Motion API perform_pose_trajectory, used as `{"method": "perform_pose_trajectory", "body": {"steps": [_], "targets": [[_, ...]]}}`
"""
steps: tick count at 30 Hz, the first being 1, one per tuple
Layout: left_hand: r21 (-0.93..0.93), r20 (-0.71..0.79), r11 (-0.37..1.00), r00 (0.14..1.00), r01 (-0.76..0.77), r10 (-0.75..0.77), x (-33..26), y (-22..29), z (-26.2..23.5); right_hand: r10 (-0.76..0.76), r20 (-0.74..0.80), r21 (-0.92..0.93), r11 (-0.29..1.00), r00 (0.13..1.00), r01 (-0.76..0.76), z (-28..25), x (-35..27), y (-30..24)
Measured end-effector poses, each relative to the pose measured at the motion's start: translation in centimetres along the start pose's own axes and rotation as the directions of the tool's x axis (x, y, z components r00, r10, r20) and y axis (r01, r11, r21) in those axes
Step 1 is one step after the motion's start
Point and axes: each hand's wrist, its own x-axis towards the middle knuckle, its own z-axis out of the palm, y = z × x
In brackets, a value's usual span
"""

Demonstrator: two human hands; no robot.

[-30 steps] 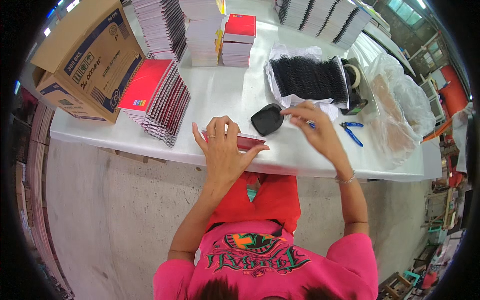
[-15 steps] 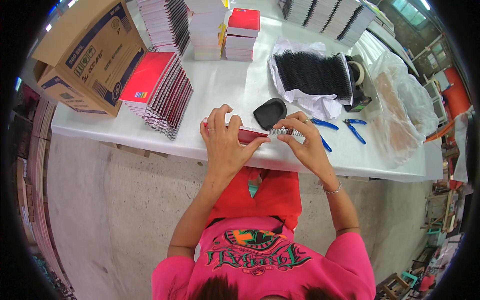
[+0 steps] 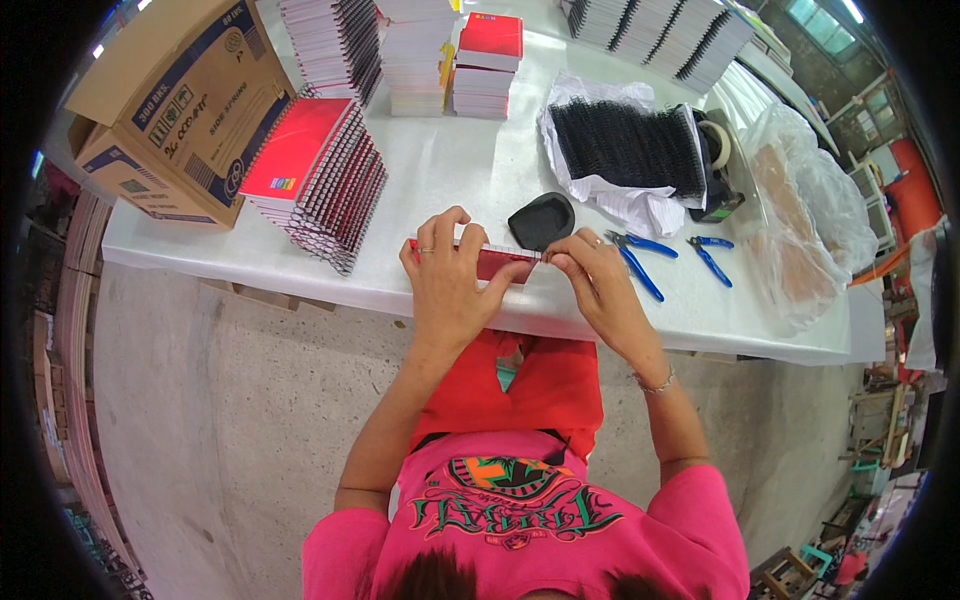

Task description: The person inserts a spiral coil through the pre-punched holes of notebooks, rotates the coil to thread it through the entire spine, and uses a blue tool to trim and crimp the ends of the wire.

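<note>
A small red notepad stands near the table's front edge, its punched white page edges facing up. My left hand grips it, fingers over the far side and thumb along the near cover. At the notepad's right end, my right hand has its thumb and forefinger pinched on a thin spiral binding coil. Most of that coil is hidden by the fingers and the notepad. Just beyond the notepad lies a shallow black dish. Blue-handled cutters rest right of my right hand.
A second blue-handled cutter lies further right, by a clear plastic bag. Black coils are heaped on white paper behind. Bound red notepads are stacked left beside a cardboard box. More stacks stand at the back.
My right hand has moved slightly left, up to the notepad's end. The length of coil that showed between its fingers and beyond is now mostly out of sight. My left hand keeps its grip.
</note>
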Motion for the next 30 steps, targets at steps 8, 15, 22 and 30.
{"method": "perform_pose_trajectory", "body": {"steps": [8, 15, 22, 30], "targets": [[-0.376, -0.202, 0.923, 0.965, 0.081, -0.167, -0.5, -1.3, 0.0, -0.104, -0.176, -0.140, 0.987, 0.979, 0.079, 0.7, 1.2, -1.6], [-0.522, -0.008, 0.833, 0.976, 0.183, -0.219, -1.6, -2.8, 0.6, -0.003, 0.074, -0.036, 0.999, 0.997, 0.006, 0.0, 1.3, -0.3], [-0.563, 0.013, 0.825, 0.998, 0.055, -0.058, -0.9, -6.0, -0.1, -0.052, 0.073, -0.038, 0.998, 0.996, 0.054, 0.9, 2.5, 3.8], [-0.601, 0.083, 0.794, 0.995, 0.088, -0.047, -0.4, -5.5, 0.1, -0.171, 0.449, 0.812, 0.489, 0.877, -0.320, -2.4, 1.9, 5.5]]}}
